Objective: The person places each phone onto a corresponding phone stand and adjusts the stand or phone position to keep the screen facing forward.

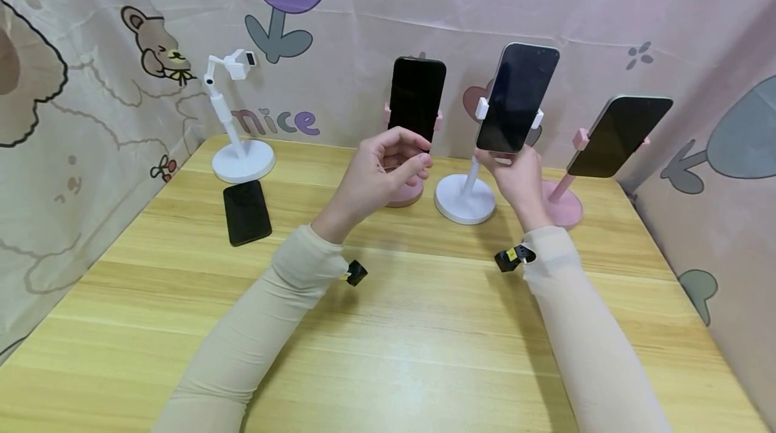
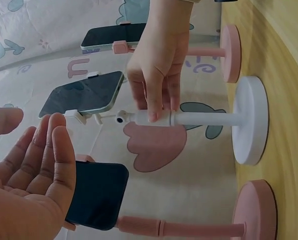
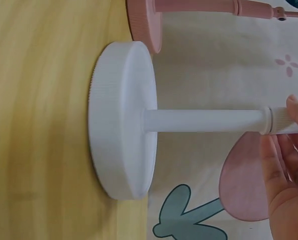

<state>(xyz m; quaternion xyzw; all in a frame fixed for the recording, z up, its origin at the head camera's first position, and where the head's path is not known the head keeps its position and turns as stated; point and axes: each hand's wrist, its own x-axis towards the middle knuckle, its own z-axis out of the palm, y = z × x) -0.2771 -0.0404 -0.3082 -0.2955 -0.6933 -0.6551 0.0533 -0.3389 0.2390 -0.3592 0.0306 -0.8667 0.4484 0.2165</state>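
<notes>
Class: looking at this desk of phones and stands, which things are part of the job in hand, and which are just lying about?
In hand:
right hand, gripping the white stand's pole
phone clamped in that stand
left hand, held near, holding nothing

Lying about:
flat phone
empty white stand
two pink stands with phones

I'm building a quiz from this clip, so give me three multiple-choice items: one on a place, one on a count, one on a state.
1. Where does the loose phone lie?
A. flat on the table
B. in the right hand
C. on a pink stand

2. How many stands carry a phone?
A. one
B. three
C. four

3. What does the right hand do?
A. hangs idle
B. presses the table
C. grips the white stand's pole

Answers: 1 A, it lies by the empty white stand; 2 B, two pink, one white; 3 C, fingers wrap the pole below the clamp.
</notes>
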